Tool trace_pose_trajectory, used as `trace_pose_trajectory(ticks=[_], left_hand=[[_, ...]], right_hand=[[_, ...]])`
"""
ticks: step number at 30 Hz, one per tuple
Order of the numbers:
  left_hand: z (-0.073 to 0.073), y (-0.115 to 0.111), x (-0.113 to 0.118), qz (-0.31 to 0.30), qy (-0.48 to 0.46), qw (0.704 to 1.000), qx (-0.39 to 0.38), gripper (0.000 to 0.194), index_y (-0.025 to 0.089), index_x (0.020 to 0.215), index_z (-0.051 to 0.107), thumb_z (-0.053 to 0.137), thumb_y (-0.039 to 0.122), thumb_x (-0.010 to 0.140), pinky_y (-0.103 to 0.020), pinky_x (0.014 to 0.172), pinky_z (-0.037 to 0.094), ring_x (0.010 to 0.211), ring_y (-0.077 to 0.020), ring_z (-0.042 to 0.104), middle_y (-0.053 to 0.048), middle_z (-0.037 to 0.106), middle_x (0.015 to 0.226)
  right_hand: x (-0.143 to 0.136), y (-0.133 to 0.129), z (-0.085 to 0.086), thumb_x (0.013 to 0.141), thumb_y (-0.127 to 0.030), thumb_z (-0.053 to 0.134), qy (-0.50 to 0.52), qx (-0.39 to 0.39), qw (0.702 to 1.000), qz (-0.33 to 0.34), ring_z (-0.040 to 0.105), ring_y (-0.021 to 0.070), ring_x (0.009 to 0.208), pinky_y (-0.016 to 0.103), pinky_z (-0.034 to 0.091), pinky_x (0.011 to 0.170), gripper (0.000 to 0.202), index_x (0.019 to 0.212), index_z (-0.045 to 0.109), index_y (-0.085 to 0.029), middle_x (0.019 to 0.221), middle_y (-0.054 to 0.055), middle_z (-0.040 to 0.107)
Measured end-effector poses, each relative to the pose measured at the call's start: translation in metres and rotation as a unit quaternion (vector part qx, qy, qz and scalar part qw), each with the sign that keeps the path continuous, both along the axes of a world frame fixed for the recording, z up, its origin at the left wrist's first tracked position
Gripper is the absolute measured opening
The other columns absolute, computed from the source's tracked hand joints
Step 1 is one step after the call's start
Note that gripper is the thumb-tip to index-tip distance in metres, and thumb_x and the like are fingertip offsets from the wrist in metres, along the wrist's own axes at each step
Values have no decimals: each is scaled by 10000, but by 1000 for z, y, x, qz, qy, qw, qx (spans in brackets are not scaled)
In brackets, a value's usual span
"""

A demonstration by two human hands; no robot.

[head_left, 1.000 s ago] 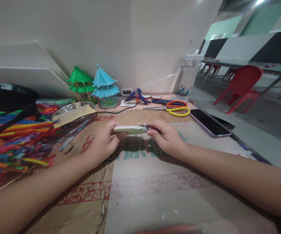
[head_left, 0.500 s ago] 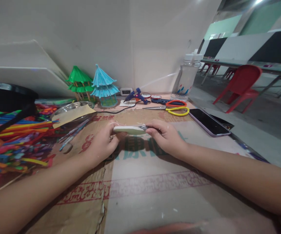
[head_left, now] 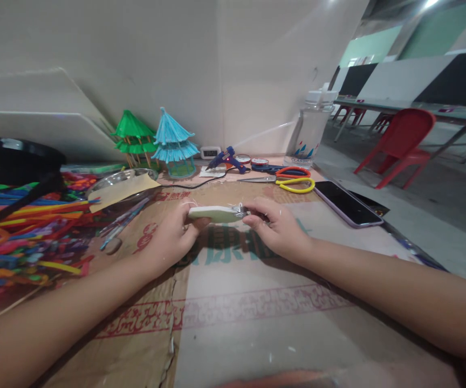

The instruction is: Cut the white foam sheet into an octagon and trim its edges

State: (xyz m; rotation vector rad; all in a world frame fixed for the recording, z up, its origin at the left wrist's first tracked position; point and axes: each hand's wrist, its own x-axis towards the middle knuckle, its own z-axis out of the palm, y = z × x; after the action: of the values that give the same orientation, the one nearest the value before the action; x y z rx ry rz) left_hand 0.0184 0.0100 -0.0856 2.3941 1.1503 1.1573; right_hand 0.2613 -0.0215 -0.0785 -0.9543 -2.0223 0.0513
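Observation:
A flat, pale piece with a white rim (head_left: 212, 214) is pinched edge-on between the thumb and fingers of my left hand (head_left: 178, 229). My right hand (head_left: 275, 223) grips a small silvery metal tool (head_left: 240, 210), its tip at the right edge of the pale piece. The tool's rear is hidden in my fingers, so its kind is unclear. Both hands are just above a printed cardboard sheet (head_left: 144, 293), and thin white shreds cling to my fingers.
Colourful pipe cleaners (head_left: 18, 231) heap at left beside a metal bowl (head_left: 114, 177). Green (head_left: 135, 129) and blue (head_left: 173, 132) paper pavilions stand behind. A glue gun (head_left: 228, 159), scissors (head_left: 293, 180), phone (head_left: 348, 203) and bottle (head_left: 309, 129) line the back and right.
The metal tool's tip has shifted and shows more silver at the pale piece's edge. My right fingers have parted slightly around it. My left hand keeps its hold.

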Motion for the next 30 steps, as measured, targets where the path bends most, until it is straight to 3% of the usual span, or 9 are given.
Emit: trace_pose_trajectory(ticks=[13, 30], left_hand=[[-2, 0, 1, 17, -1, 999, -34, 87, 218, 812, 500, 523, 284, 864, -320, 642, 444, 722, -191, 577, -9, 579, 786], [-3, 1, 0, 19, -7, 999, -48, 112, 221, 825, 506, 542, 313, 877, -327, 632, 445, 701, -191, 574, -12, 586, 780]], right_hand=[[3, 4, 1, 970, -306, 531, -3, 18, 1000, 0, 635, 188, 771, 304, 487, 705, 243, 1029, 690, -131, 845, 73, 703], [2, 2, 1, 954, -327, 531, 15, -31, 999, -27, 658, 202, 808, 323, 504, 737, 232, 1022, 686, -170, 905, 80, 727]])
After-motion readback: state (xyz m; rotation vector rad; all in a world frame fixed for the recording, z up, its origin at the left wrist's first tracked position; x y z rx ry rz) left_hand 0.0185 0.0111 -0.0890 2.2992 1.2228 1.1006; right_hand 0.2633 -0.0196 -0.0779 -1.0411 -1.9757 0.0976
